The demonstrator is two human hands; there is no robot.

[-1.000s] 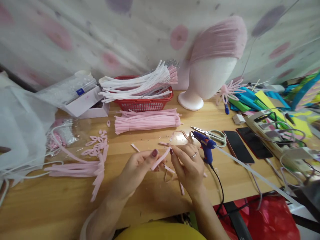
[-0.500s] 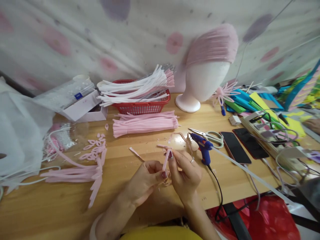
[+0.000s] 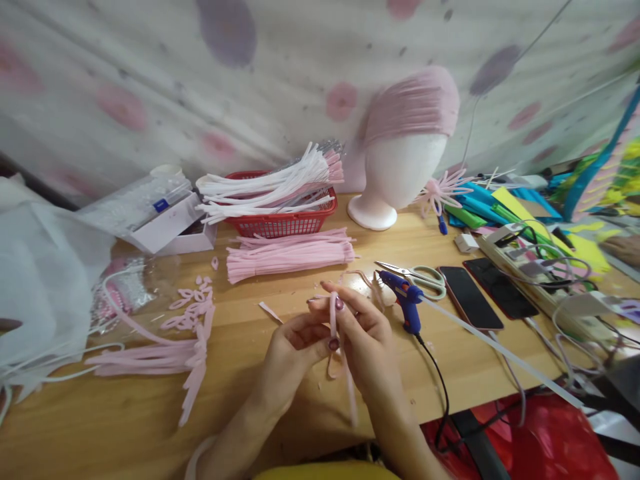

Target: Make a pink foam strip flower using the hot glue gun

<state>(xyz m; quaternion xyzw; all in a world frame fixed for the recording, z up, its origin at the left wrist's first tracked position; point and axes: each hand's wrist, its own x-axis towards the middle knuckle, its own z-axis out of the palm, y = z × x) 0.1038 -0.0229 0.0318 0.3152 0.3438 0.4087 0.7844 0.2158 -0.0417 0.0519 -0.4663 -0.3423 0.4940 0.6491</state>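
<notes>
Low in the middle of the view, my left hand [image 3: 295, 353] and my right hand [image 3: 367, 340] meet over the wooden table. Both pinch one pink fuzzy strip [image 3: 333, 317], which is bent between my fingertips; a pale end hangs down beside my right hand. A tan loop lies just under my fingers. Left of my hands is a small pink scrap [image 3: 270, 311]. A blue glue gun [image 3: 407, 300] with a long clear stick lies to the right of my right hand, beside scissors [image 3: 425, 281] with pale handles.
A bundle of pink strips [image 3: 290, 255] lies before a red basket [image 3: 280, 225] of white strips. Small pink loops [image 3: 190, 307] and strips are at left. Behind stands a white foam head [image 3: 400, 167]. Phones [image 3: 470, 298] and a power strip [image 3: 520, 267] are at right.
The strip between my fingers now curves, and its pale end has come into view below my right hand. The whole view has shifted slightly, lowering the things on the table.
</notes>
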